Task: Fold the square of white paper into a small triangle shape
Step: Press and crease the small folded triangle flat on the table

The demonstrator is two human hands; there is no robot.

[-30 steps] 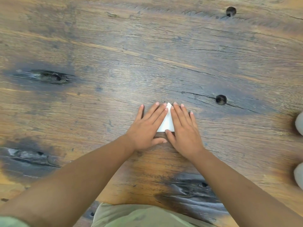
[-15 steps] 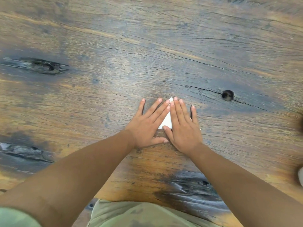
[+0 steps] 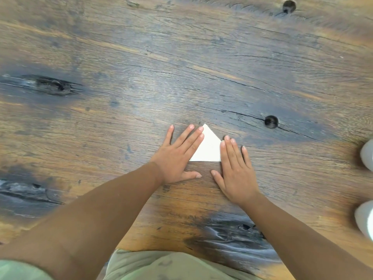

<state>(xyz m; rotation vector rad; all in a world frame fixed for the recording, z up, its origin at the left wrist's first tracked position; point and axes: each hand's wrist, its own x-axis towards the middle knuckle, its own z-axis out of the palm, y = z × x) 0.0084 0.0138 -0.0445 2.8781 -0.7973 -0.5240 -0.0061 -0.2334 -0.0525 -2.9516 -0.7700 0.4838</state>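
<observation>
white paper [image 3: 209, 147], folded triangle (apex pointing away), flat

Folded triangle of plain white paper [image 3: 209, 147]: unmarked, no print or pattern.

Weathered wooden table top [image 3: 181, 67]: warm orange-brown grain streaked with grey-blue wash. Fine dark grain lines run roughly left to right. Charcoal-black patches at the left edge and near the front edge. Round black knot holes: one [image 3: 271, 121] just right of the paper, one [image 3: 289, 6] toward the far right corner.

Two blurred white rounded objects [image 3: 366, 217] at the right edge: plain.

Pale sage-green garment [image 3: 161, 265] at the front edge: plain, no pattern.
</observation>
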